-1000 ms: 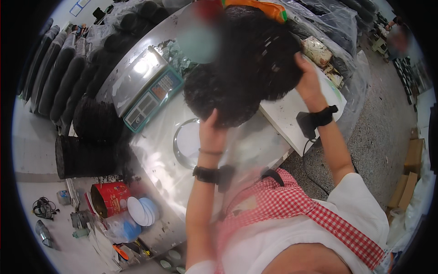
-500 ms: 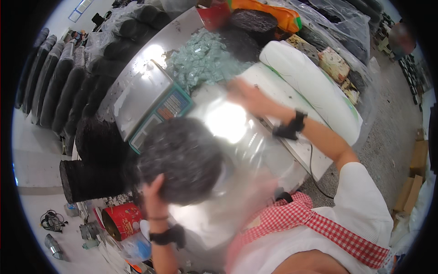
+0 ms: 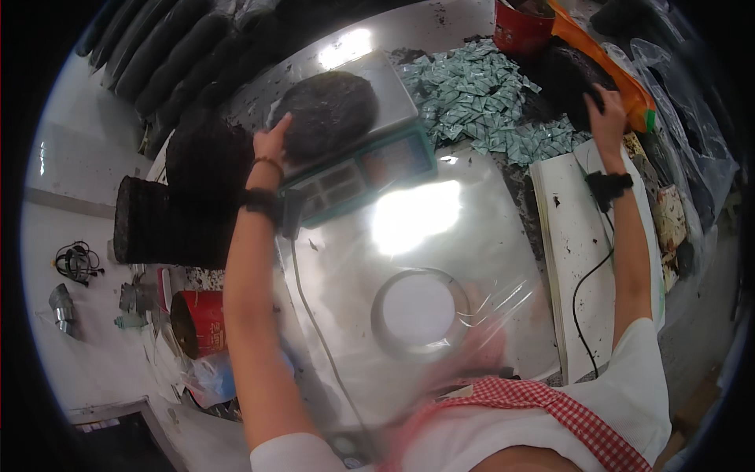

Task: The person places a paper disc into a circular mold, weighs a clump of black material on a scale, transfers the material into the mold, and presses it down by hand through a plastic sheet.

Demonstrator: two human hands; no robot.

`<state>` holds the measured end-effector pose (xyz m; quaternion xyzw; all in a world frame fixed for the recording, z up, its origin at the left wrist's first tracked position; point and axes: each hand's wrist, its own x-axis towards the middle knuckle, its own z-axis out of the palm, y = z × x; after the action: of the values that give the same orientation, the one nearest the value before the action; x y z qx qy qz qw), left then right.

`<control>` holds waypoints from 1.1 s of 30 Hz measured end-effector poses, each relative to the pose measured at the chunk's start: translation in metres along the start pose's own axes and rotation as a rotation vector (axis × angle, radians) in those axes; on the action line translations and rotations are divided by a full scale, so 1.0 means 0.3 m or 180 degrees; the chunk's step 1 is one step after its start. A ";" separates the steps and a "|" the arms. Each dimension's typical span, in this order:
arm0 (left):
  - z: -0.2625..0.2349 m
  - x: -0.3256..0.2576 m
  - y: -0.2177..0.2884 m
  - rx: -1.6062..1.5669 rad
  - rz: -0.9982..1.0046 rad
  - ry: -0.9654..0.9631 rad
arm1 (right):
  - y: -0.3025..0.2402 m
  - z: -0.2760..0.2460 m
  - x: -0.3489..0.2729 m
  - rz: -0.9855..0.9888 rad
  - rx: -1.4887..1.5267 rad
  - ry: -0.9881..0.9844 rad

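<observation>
A dark, round, flat cake (image 3: 330, 114) of what looks like dried, pressed material lies over the metal pan (image 3: 391, 96) of a teal scale (image 3: 405, 161). My left hand (image 3: 271, 147) grips its left edge, with the thumb side showing and the other fingers mostly hidden. At the far right, my right hand (image 3: 607, 124) reaches to a second dark clump (image 3: 568, 75), its fingers apart at the clump's edge. Small pale-green sachets (image 3: 472, 90) form a heap between the scale and that clump. Nearer me, a round ring (image 3: 381, 315) with a white middle rests on the shiny tabletop (image 3: 338, 267).
A red bucket (image 3: 523, 30) and an orange bag (image 3: 609, 55) stand behind the right-hand clump. White boards (image 3: 562, 236) line the right side, a cord over them. Tall dark stacks (image 3: 157, 224) and a red tin (image 3: 200, 322) are at left.
My left hand has carried the dark cake forward from the near table onto the scale. My right hand has gone from beside the sachets to the dark clump at right. The view has shifted.
</observation>
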<state>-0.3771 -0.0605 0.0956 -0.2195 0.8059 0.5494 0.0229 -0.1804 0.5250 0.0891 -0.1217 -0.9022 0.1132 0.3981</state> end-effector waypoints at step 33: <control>-0.860 -0.827 -0.199 -0.0120 0.1346 -0.0482 | -0.665 0.019 0.332 -0.1316 0.1696 -0.3110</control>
<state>-0.0778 -0.2280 0.2143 -0.0042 0.8196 0.5718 -0.0364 -0.2756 0.3666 0.2142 0.2269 -0.9264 0.2988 -0.0328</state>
